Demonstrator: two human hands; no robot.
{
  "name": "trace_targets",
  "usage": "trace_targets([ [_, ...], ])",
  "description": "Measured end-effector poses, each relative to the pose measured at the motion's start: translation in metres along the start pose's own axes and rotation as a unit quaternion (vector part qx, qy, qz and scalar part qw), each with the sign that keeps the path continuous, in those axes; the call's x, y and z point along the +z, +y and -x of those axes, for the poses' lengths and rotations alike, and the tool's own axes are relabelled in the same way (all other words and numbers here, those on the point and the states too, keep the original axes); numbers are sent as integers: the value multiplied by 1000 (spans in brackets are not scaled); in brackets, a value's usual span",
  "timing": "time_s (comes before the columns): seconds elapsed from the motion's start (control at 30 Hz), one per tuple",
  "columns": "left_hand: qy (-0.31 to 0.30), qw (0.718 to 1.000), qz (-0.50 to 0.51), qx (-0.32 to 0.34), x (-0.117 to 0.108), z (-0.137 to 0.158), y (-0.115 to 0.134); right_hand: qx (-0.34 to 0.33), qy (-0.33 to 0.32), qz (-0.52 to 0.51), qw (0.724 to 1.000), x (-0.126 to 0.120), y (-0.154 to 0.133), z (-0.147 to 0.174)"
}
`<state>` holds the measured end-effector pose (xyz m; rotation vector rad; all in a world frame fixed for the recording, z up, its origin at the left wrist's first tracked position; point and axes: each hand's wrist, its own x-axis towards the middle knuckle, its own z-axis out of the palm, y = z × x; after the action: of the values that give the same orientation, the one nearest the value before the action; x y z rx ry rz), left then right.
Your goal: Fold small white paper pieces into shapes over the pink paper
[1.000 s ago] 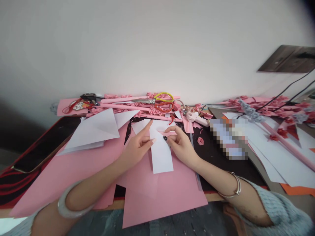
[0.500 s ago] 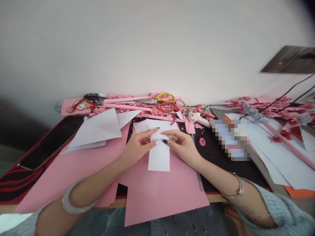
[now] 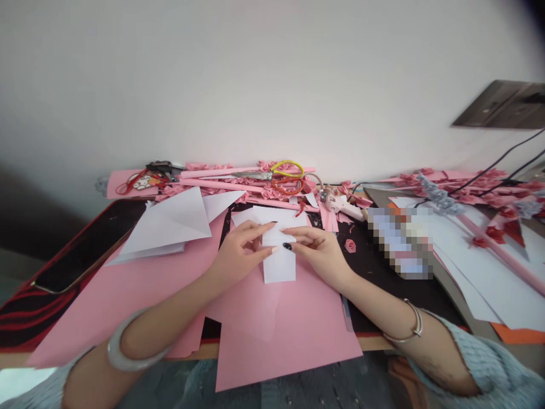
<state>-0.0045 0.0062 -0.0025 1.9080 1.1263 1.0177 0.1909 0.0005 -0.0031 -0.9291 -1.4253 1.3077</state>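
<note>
Between my two hands is a small piece of white paper [image 3: 280, 268], its lower end hanging toward me over a large pink sheet [image 3: 289, 335]. My left hand [image 3: 242, 247] pinches its left edge between thumb and fingers. On the right edge, my right hand [image 3: 317, 250] does the same, a dark thumbnail lying against the paper. The upper part of the piece is partly covered by my fingers. Just behind it lies more white paper [image 3: 293, 217].
Folded white sheets [image 3: 170, 224] and a phone [image 3: 89, 247] lie to the left. Scissors [image 3: 287, 169] rest on pink paper stems [image 3: 221, 184] along the wall. A glue gun [image 3: 340, 205], a pink paper rose [image 3: 349, 246] and white sheets [image 3: 489, 272] are on the right.
The hanging part of the white paper has become shorter and tipped, its lower edge now farther from me. Both hands stay in nearly the same place, still pinching it.
</note>
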Motion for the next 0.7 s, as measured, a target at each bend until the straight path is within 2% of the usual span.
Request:
trace_targets([
  [0.1, 40, 995, -78, 46, -2, 0, 2, 2, 0, -3, 1000, 0, -1, 0],
  [0.2, 19, 991, -117, 67, -4, 0, 6, 12, -1, -10, 1000, -1, 0, 0],
  [0.33, -61, 994, -65, 71, -4, 1, 8, 14, -8, -21, 1000, -2, 1, 0],
  [0.43, -95, 993, -19, 67, -2, 1, 8, 15, -8, -32, 999, -2, 1, 0],
  [0.7, -115, 992, 41, -24, 1, 1, 5, 30, -2, -4, 1000, -1, -2, -1],
])
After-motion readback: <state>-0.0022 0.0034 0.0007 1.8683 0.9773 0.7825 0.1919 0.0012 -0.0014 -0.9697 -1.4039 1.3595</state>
